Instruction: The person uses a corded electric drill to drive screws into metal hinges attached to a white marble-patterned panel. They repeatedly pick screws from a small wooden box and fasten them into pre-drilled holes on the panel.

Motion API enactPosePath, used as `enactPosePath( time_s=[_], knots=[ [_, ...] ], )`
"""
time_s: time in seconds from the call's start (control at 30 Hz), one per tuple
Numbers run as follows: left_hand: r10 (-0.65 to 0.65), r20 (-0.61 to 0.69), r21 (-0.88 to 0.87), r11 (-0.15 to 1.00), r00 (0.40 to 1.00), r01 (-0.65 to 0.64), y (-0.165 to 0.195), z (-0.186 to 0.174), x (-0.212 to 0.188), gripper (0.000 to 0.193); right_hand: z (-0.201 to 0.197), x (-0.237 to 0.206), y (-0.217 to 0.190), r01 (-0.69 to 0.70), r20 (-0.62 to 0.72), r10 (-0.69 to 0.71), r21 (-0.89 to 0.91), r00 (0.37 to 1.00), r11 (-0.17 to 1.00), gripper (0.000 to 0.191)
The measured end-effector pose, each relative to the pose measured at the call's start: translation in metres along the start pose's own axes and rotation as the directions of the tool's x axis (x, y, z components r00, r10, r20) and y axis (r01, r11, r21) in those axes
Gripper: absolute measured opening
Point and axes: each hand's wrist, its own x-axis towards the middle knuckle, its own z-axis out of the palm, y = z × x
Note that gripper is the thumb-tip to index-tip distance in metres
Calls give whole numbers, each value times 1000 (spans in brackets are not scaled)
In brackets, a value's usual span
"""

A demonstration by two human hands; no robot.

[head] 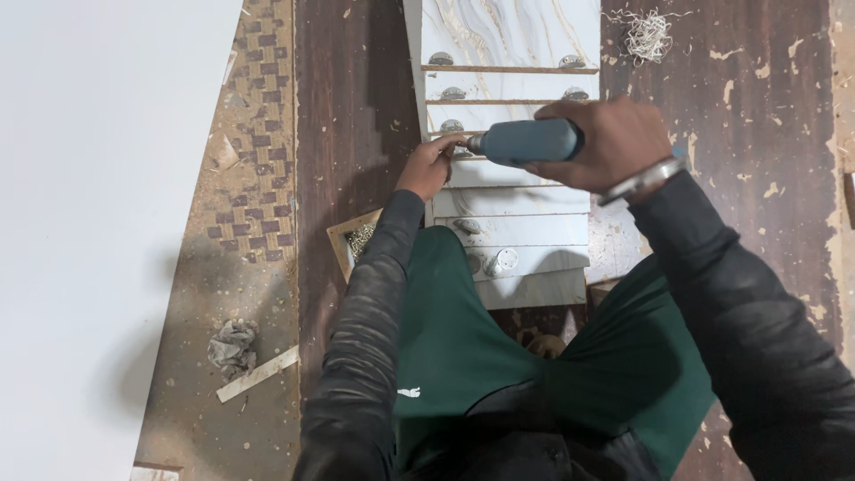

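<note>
Two hands meet at one spot on the stack of marble-patterned white panels (512, 200) lying on the dark wooden floor (356, 107) in front of us: our right hand (606, 142) is wrapped tight around the blue-grey body of a power driver (527, 141), fingers curled shut on it, and its tip points left toward a small metal fitting (459, 147) at the left part of a panel edge. Our left hand (429, 167) sits right at that tip, fingertips pinched close on what looks like the screw or the fitting, though the exact thing between them is too small to tell. To do this well, we judge we should keep the driver in line with the fastener, press steadily along its axis so the bit does not skip onto the glossy face, and draw the left fingertips clear once the thread bites. More rounded metal fittings (571, 62) sit in pairs along the panels above. Just beside our left sleeve is a small wooden tray of screws (354, 242). Farther out lie sawdust, a curl of shavings (647, 36), a crumpled rag (232, 347) and a large white board (98, 223) at the left.
</note>
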Motion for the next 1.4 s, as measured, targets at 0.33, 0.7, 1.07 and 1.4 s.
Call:
enactPosePath(
  time_s=[0.33, 0.7, 1.07, 1.4],
  knots=[
    [-58, -123, 57, 996, 991, 65, -24, 23, -7, 40, 5, 34, -13, 24, 81, -13, -137, 997, 990, 64],
    [-62, -133, -176, 984, 989, 38, -33, 34, -19, 45, -10, 81, -26, 46, 355, 11, -151, 935, 987, 61],
    [-509, -89, -898, 413, 856, 153, -32, -26, -54, 27, -19, 122, -86, 182, 453, -53, -246, 890, 952, 54],
    [-408, -89, -943, 328, 909, 55, -15, -5, -82, 25, -22, 110, -83, 194, 449, -32, -318, 893, 928, 43]
  ],
)
